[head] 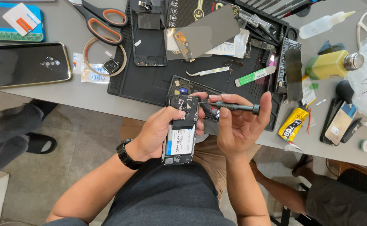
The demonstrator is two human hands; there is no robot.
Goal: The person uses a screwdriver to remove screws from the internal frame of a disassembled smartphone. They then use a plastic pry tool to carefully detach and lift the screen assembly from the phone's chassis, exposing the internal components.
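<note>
Bench is a proper mess here. Black work mat [150, 83] sits in the middle of the grey surface [66, 29], with a bare phone frame [149, 42] on it, a dark screen panel [204, 31] lying tilted next to that, and silver tweezers [208, 72] just below the panel. Orange-handled scissors [104, 21] are off the mat's top left corner, touching a ring of tape [104, 62] with a small camera module [110, 65] inside it. Far left there's a dark glossy phone back [24, 65] with a teal box [12, 21] above it. Right side has a yellow glue tube [293, 123], a yellow-green bottle [332, 64] and a clear squeeze bottle [323, 24].
</note>
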